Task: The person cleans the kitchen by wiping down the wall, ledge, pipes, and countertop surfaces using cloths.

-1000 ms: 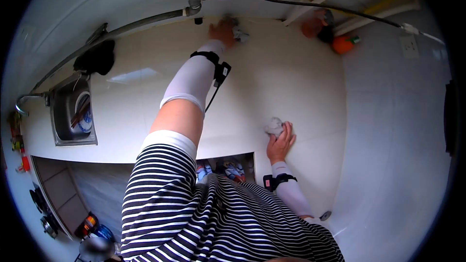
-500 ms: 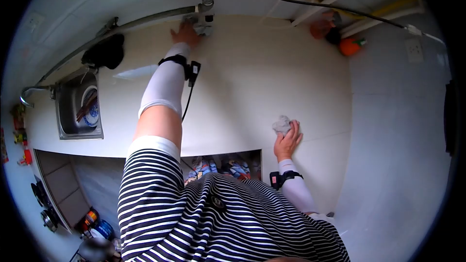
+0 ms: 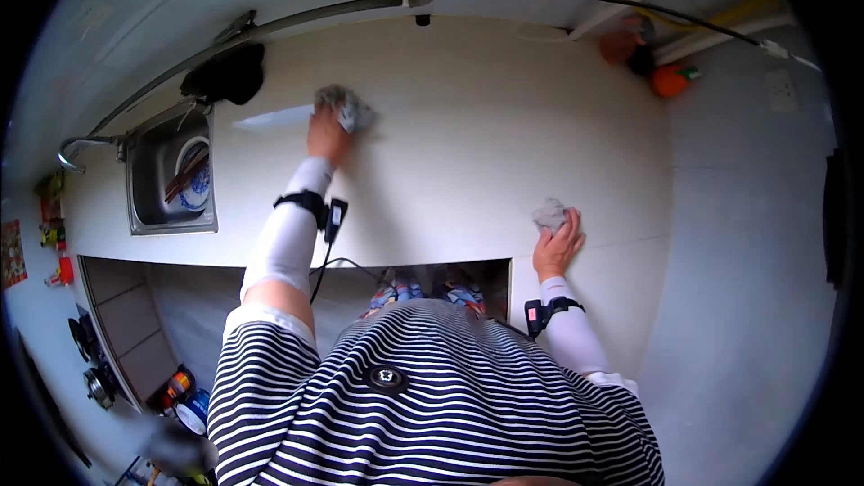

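My left hand (image 3: 329,137) reaches over the left middle of the pale countertop (image 3: 450,126), its fingers closed on a crumpled grey cloth (image 3: 355,114) that lies against the surface. Near the front right of the counter, my right hand (image 3: 555,250) rests with bent fingers on a second, lighter grey cloth (image 3: 549,214). Part of each cloth is hidden beneath the fingers. Both forearms wear white sleeves with black straps and small boxes.
To the left, a steel sink (image 3: 171,207) holds a blue-and-white bowl (image 3: 195,184) and brown sticks. A black bundle (image 3: 229,75) sits behind it. Pipes (image 3: 369,4) run along the back wall. An orange object (image 3: 668,81) stands in the far right corner.
My left hand has drawn back from the wall edge toward me, bringing its cloth along. My right hand stays on its cloth at nearly the same spot, while the view has shifted slightly.
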`<state>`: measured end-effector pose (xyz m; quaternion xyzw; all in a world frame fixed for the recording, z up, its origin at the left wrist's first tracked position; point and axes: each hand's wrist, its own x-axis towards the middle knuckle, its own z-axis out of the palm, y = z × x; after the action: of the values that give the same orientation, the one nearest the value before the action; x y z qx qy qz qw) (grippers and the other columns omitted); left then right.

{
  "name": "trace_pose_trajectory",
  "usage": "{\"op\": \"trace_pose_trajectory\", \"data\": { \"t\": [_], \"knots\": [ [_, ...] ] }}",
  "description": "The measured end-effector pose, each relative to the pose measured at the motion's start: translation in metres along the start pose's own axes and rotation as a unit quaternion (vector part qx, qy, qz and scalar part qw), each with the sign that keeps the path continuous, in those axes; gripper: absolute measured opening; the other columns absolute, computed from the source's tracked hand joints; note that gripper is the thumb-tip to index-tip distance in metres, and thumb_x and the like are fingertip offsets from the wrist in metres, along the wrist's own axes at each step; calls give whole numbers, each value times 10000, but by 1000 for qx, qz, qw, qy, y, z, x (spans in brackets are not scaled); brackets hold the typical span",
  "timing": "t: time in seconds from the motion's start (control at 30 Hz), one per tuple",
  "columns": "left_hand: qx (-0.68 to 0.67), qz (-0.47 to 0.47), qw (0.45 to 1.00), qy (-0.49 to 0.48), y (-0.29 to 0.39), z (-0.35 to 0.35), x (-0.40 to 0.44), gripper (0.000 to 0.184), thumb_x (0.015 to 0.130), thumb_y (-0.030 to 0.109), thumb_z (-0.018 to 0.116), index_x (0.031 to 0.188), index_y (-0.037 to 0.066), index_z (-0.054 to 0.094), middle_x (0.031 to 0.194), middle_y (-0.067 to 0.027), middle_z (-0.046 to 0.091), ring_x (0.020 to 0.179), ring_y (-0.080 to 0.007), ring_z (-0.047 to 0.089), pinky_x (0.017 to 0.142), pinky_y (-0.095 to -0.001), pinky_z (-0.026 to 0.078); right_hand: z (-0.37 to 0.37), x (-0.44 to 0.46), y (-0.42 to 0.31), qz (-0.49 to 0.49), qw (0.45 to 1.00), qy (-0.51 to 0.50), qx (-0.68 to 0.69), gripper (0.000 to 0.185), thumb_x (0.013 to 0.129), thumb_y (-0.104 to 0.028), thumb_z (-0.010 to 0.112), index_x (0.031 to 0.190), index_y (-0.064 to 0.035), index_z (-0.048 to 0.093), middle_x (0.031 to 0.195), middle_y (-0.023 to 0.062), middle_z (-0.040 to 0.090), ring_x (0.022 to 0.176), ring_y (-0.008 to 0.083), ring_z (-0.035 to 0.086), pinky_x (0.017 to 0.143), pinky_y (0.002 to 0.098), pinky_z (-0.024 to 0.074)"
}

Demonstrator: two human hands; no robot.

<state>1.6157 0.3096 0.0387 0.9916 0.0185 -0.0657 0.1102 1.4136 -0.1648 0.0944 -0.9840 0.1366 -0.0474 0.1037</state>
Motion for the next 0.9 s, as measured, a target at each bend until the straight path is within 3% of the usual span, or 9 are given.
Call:
{"op": "trace_pose_trajectory", "data": {
  "t": [0.13,0.3,0.47,0.53,0.57,0.63,0.67,0.7,0.9],
  "knots": [
    [-30,104,994,-36,34,3,-86,581,837,166,571,1399,82,451,1429,-232,413,1373,-416,328,1128,-479,284,3,-1,1,-1,1000,0,-1,564,824,-209,596,1329,-36,415,1482,86,340,1436,282,249,1114,592,162],
    [-14,212,970,-119,93,-14,-177,559,843,152,541,1393,96,461,1450,-213,396,1397,-404,300,1149,-482,260,-2,0,-4,19,1000,-19,-2,581,832,-206,602,1345,-31,395,1484,95,332,1442,279,235,1127,590,148],
    [-8,235,968,-92,71,-8,-154,487,846,143,534,1330,91,516,1453,-205,398,1378,-385,337,1116,-485,304,3,0,1,4,1000,-9,-1,583,833,-193,592,1352,-30,381,1487,96,327,1445,285,226,1133,591,137],
    [-40,144,988,-45,47,-14,-104,447,844,156,559,1283,76,542,1365,-219,478,1331,-396,388,1084,-467,343,3,-2,1,2,1000,-7,0,580,834,-190,588,1352,-30,381,1487,96,327,1446,287,225,1133,590,136],
    [-9,127,992,29,17,17,-75,500,832,199,601,1311,77,526,1324,-226,508,1312,-405,405,1064,-461,364,3,-2,0,5,1000,-9,2,577,832,-186,585,1350,-31,382,1487,96,327,1446,288,226,1133,590,135],
    [-8,75,997,3,-6,-6,-14,665,790,326,688,1380,96,482,1365,-235,483,1319,-412,399,1076,-460,358,2,0,-1,3,1000,-8,3,575,830,-183,582,1347,-31,384,1488,97,327,1445,288,226,1133,589,134],
    [-11,33,999,-35,-11,-19,14,689,808,377,683,1399,102,459,1392,-218,469,1340,-407,377,1088,-460,346,1,0,-2,6,1000,-10,3,572,830,-183,579,1346,-30,385,1487,100,328,1444,291,228,1132,588,135],
    [29,34,999,-5,-22,-12,43,744,824,445,669,1438,116,405,1427,-192,444,1363,-398,348,1092,-460,341,0,0,-3,9,1000,-12,3,570,830,-184,576,1344,-29,386,1486,103,330,1443,294,229,1132,587,136],
    [19,-60,992,-113,3,-55,131,802,848,512,630,1483,129,325,1467,-176,400,1390,-392,305,1093,-461,343,3,-1,1,-1,1000,-9,2,583,822,-204,573,1342,-19,387,1481,116,334,1441,309,230,1128,590,139]
  ]
}}
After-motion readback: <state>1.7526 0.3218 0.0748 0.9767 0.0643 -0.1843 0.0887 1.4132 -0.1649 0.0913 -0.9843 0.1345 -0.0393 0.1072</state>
